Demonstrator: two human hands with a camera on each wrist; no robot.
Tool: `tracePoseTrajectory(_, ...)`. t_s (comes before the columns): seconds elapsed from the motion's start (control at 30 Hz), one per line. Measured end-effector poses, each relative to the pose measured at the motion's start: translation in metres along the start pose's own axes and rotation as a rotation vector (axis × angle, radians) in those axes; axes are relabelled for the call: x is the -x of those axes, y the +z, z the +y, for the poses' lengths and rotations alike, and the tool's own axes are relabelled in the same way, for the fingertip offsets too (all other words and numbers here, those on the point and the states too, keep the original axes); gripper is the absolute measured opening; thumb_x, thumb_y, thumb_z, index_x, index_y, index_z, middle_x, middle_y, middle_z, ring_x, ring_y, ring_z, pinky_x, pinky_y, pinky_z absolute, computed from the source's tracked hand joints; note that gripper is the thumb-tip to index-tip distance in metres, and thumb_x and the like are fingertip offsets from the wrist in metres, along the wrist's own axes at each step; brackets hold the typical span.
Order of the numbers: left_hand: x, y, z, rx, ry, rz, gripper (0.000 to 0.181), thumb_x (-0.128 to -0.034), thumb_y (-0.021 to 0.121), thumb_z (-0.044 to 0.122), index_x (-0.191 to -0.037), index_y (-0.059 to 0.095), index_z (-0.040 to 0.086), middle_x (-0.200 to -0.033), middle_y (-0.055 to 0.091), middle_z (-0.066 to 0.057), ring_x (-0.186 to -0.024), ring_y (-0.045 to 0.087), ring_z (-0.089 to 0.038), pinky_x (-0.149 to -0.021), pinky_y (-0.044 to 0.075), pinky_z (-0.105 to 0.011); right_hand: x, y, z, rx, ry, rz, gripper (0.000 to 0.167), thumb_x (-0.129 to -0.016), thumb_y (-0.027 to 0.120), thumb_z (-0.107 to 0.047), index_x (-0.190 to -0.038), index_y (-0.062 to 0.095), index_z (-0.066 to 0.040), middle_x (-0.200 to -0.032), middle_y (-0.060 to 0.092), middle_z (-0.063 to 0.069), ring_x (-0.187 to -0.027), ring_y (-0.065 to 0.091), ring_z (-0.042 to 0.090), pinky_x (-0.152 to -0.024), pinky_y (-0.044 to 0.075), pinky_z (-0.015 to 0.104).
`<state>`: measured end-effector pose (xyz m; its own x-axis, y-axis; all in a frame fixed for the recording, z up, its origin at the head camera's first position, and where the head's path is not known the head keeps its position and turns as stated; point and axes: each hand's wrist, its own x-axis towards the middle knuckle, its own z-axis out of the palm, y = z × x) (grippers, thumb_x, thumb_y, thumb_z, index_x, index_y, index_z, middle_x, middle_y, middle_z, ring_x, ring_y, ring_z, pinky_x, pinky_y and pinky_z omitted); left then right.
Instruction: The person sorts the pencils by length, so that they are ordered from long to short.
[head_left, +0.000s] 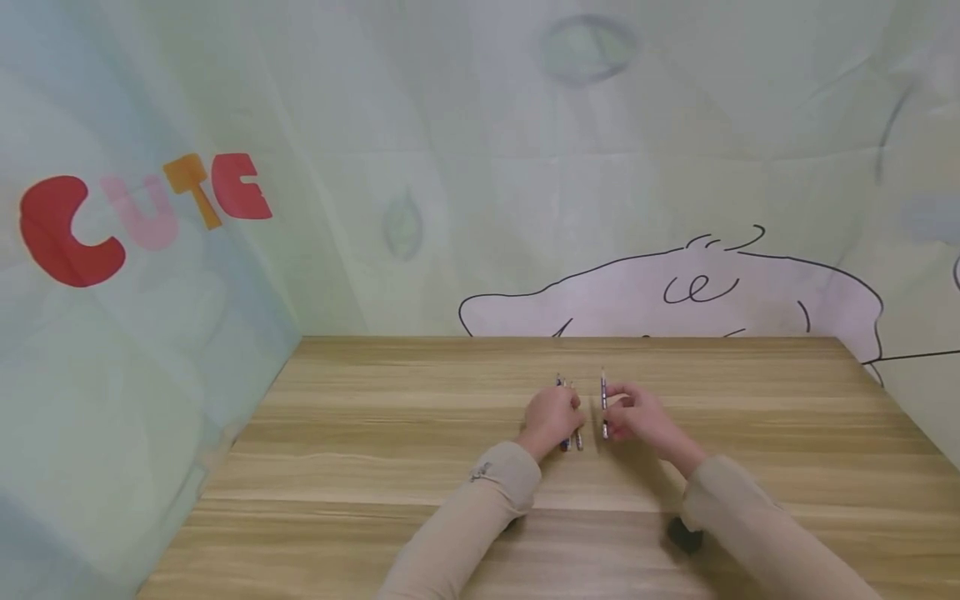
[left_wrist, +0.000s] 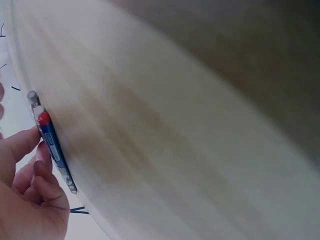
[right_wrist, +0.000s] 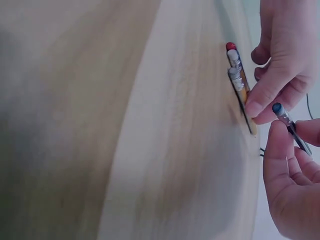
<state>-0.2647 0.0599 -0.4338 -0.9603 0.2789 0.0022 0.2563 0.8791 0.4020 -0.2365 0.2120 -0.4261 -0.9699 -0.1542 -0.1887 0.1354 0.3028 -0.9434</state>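
On the wooden table, my left hand pinches at a small bunch of pencils lying side by side. In the right wrist view, the bunch has two metal-banded eraser ends and a red-tipped end. A blue pen-like stick with a red end shows in the left wrist view. Just to the right, my right hand holds a single pencil between thumb and fingers, its point facing away from me. That pencil's end is blue. Fingers hide the middle of the bunch.
The wooden table reaches back to a printed cloth hanging behind it. A second cloth side with the letters CUTE stands at the left. Under the right sleeve is a dark object.
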Motion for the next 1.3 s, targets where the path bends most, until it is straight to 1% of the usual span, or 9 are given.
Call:
tracePoseTrajectory(0.1, 0.000, 0.000, 0.000, 0.005, -0.001, -0.001, 0.015, -0.0733, 0.068, 0.023, -0.086, 0.067, 0.015, -0.087, 0.066, 0.002, -0.064, 0.052, -0.009, -0.053, 0.040, -0.020, -0.006, 0.003, 0.002, 0.009, 0.019, 0.007, 0.038, -0.083, 0.051, -0.002, -0.118, 0.039, 0.008, -0.077, 0.056, 0.007, -0.061, 0.056, 0.010, -0.057, 0.051, 0.026)
tracePoseTrajectory(0.3, -0.001, 0.000, 0.000, 0.027, 0.001, -0.008, 0.014, -0.0738, 0.068, 0.023, -0.084, 0.067, 0.014, -0.084, 0.066, 0.002, -0.058, 0.050, -0.008, -0.053, 0.040, -0.020, -0.016, 0.010, 0.007, 0.047, 0.060, 0.010, 0.035, -0.082, 0.052, -0.001, -0.114, 0.041, 0.009, -0.074, 0.057, 0.008, -0.057, 0.054, 0.011, -0.055, 0.051, 0.026)
tracePoseTrajectory(0.43, -0.001, 0.000, 0.000, 0.035, -0.004, -0.010, 0.014, -0.0740, 0.068, 0.023, -0.085, 0.067, 0.014, -0.084, 0.066, 0.002, -0.056, 0.050, -0.008, -0.054, 0.041, -0.020, -0.021, 0.013, 0.008, 0.076, 0.085, 0.029, 0.033, -0.081, 0.052, 0.001, -0.111, 0.043, 0.008, -0.071, 0.057, 0.007, -0.054, 0.053, 0.011, -0.052, 0.050, 0.026)
tracePoseTrajectory(0.63, -0.001, 0.001, 0.000, 0.044, -0.016, -0.009, 0.013, -0.0739, 0.069, 0.023, -0.082, 0.067, 0.014, -0.081, 0.065, 0.002, -0.055, 0.048, -0.008, -0.051, 0.039, -0.019, -0.024, 0.018, 0.007, 0.115, 0.110, 0.061, 0.032, -0.079, 0.053, 0.004, -0.109, 0.044, 0.008, -0.068, 0.056, 0.007, -0.051, 0.051, 0.011, -0.049, 0.049, 0.025)
tracePoseTrajectory(0.77, -0.001, 0.001, 0.000, 0.054, -0.019, -0.016, 0.010, -0.0743, 0.068, 0.022, -0.079, 0.066, 0.013, -0.075, 0.063, 0.003, -0.049, 0.048, -0.007, -0.049, 0.036, -0.019, -0.025, 0.020, 0.008, 0.158, 0.103, 0.087, 0.032, -0.077, 0.054, 0.005, -0.108, 0.045, 0.007, -0.068, 0.056, 0.007, -0.050, 0.051, 0.011, -0.048, 0.048, 0.024)
tracePoseTrajectory(0.9, -0.001, 0.001, 0.000, 0.054, -0.009, -0.014, 0.009, -0.0753, 0.067, 0.022, -0.073, 0.065, 0.013, -0.066, 0.060, 0.004, -0.043, 0.046, -0.006, -0.044, 0.034, -0.018, -0.026, 0.023, 0.009, 0.225, 0.060, 0.100, 0.034, -0.075, 0.055, 0.006, -0.107, 0.046, 0.008, -0.067, 0.055, 0.008, -0.049, 0.050, 0.011, -0.046, 0.046, 0.023)
tracePoseTrajectory(1.0, -0.001, 0.001, 0.000, 0.046, 0.005, -0.007, 0.010, -0.0756, 0.067, 0.023, -0.072, 0.065, 0.014, -0.062, 0.059, 0.005, -0.041, 0.046, -0.006, -0.043, 0.034, -0.018, -0.026, 0.025, 0.009, 0.281, 0.022, 0.093, 0.034, -0.074, 0.055, 0.005, -0.106, 0.047, 0.010, -0.068, 0.056, 0.009, -0.049, 0.049, 0.011, -0.045, 0.044, 0.022)
tracePoseTrajectory(1.07, -0.001, 0.001, 0.000, 0.045, 0.009, -0.006, 0.010, -0.0753, 0.068, 0.024, -0.073, 0.066, 0.014, -0.062, 0.059, 0.006, -0.041, 0.046, -0.005, -0.043, 0.034, -0.017, -0.026, 0.026, 0.008, 0.309, 0.015, 0.089, 0.033, -0.075, 0.056, 0.003, -0.106, 0.048, 0.010, -0.068, 0.056, 0.009, -0.049, 0.049, 0.011, -0.044, 0.043, 0.022)
tracePoseTrajectory(1.3, -0.001, 0.001, 0.000, 0.039, 0.007, -0.003, 0.011, -0.0742, 0.069, 0.025, -0.074, 0.066, 0.014, -0.065, 0.060, 0.006, -0.047, 0.047, -0.006, -0.045, 0.034, -0.018, -0.025, 0.026, 0.006, 0.318, 0.038, 0.073, 0.033, -0.077, 0.056, 0.001, -0.108, 0.047, 0.008, -0.065, 0.056, 0.007, -0.049, 0.048, 0.011, -0.045, 0.042, 0.021)
